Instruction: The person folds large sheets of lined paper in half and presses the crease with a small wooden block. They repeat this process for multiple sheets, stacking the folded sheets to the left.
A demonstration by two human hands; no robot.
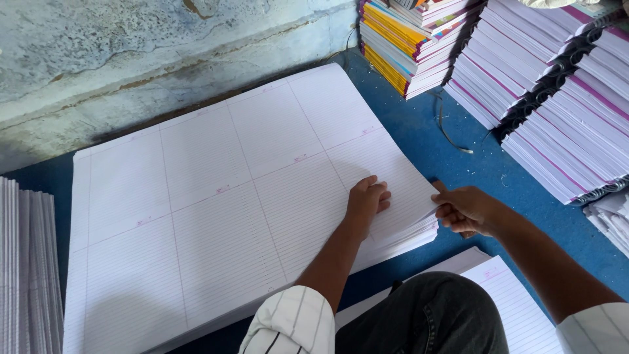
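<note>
Left hand (365, 200) flat on the top sheet of a thick stack of large ruled sheets (216, 196), fingers (382, 191) curled loosely and pressed down, gripping nothing. Right hand (466, 210) at the stack's right edge, fingers (445, 211) pinched shut on the corner of the uppermost sheets — thumb on top, the rest tucked beneath, the edge lifted slightly there. Stack itself spread wide to the left of both hands and away from them, printed in a grid of lined pages with small pink marks, resting on a blue floor (511, 177).

Just below the right hand, nearer the body, a second ruled sheet (517, 308), partly hidden by a dark trouser knee (432, 314). White striped sleeves (291, 324) at the bottom of the view.

Beyond the right-hand fingers, well apart, tall piles of white notebooks with pink-edged covers (557, 105) — some with black spiral bindings showing. Further off, toward the wall, a pile of notebooks with yellow and coloured covers (406, 46). A loose dark cord (452, 131) on the floor between those piles and the right hand.

Far to the left of the left hand, the edge of another pile of white paper (26, 262). Behind the big sheets, a worn pale wall (131, 59).
</note>
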